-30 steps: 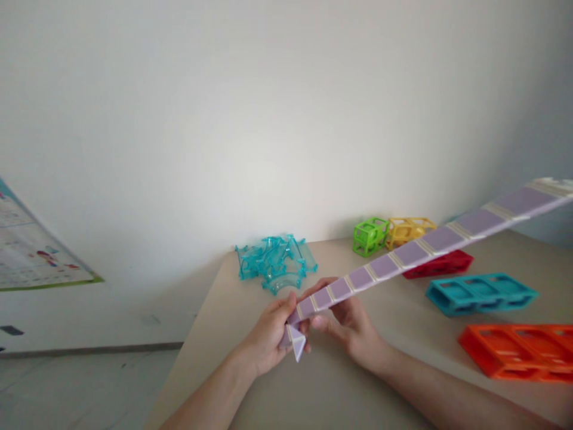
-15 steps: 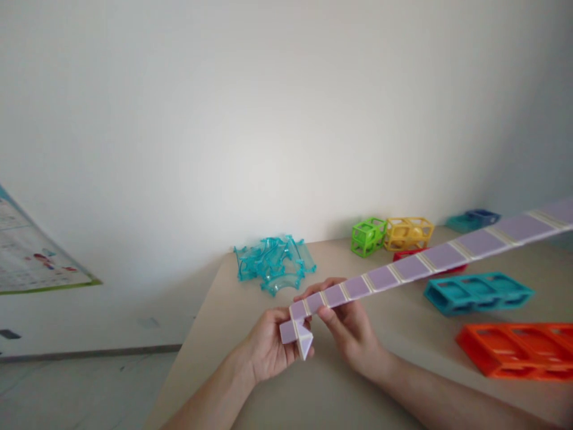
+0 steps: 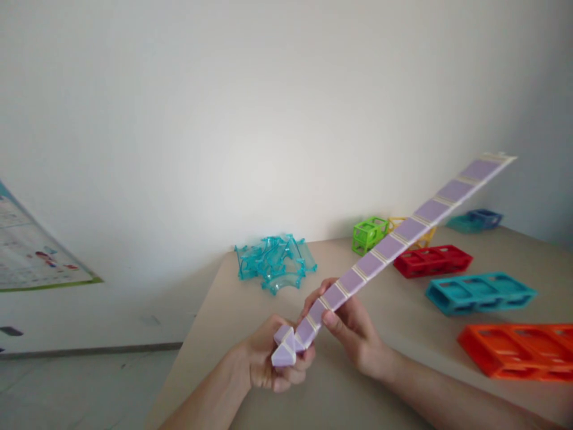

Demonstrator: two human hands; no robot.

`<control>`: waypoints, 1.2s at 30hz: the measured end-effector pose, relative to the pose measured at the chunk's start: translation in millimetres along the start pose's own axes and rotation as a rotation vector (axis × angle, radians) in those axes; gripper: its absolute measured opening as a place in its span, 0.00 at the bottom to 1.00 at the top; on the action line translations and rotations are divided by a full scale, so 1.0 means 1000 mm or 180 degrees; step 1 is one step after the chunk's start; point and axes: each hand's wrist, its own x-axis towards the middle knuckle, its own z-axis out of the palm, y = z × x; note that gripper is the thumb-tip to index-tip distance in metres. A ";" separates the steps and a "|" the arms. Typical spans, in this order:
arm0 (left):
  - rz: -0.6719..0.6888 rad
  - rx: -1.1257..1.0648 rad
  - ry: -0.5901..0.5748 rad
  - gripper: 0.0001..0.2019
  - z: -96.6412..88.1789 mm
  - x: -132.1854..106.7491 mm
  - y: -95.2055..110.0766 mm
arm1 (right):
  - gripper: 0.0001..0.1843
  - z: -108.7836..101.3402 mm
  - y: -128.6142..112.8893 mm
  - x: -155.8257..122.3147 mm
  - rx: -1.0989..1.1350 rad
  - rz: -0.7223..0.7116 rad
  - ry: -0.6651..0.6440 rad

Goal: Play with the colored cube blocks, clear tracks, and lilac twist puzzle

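Both hands hold a purple and white twisty snake puzzle (image 3: 369,264) above the table. Most of its length runs straight, slanting up to the far right; the near end is folded into a short kink. My left hand (image 3: 262,358) is closed around that folded end, its fingertips curled beneath. Farther along the straight part, my right hand (image 3: 356,334) grips it, thumb on the near side and fingers behind. The puzzle hides part of those fingers.
On the table (image 3: 215,334) lie a pile of clear teal curved pieces (image 3: 277,260), a green frame block (image 3: 369,233), a yellow one (image 3: 424,240) partly covered, and red (image 3: 433,261), teal (image 3: 481,292) and orange (image 3: 523,352) blocks. Blue pieces (image 3: 486,218) sit at the far right. A wall stands behind.
The snake puzzle's long part has swung to a steeper slant, bringing its far end into view. Its near end has turned in my left hand, which has rolled over. My right hand keeps its grip.
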 end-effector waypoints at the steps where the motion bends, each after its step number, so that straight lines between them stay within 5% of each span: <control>1: -0.0079 0.0064 -0.0017 0.13 -0.001 0.000 0.000 | 0.11 0.000 0.000 0.000 -0.0002 0.0003 0.0000; 6: 0.0430 0.0144 0.0150 0.29 0.002 0.002 -0.001 | 0.11 -0.007 0.002 0.002 -0.0106 -0.0023 0.0208; 10: 0.0958 0.0291 0.0306 0.22 0.006 0.001 -0.005 | 0.11 -0.009 0.002 0.004 -0.0186 -0.0001 0.0335; 17: 0.0873 0.0586 0.0389 0.17 0.013 -0.002 -0.007 | 0.17 -0.008 0.001 0.003 0.0470 0.0547 0.0492; 24: 0.0690 0.0621 0.0465 0.17 0.013 -0.004 -0.007 | 0.18 -0.015 0.003 0.002 0.0318 0.0731 0.0524; 29: 0.0848 0.0343 0.0629 0.20 0.008 0.000 -0.006 | 0.22 -0.008 0.013 0.000 0.0354 0.0856 0.0142; 36: 0.0822 0.0111 0.0499 0.18 0.005 0.003 -0.001 | 0.24 -0.007 0.018 0.000 -0.0059 0.0723 0.0350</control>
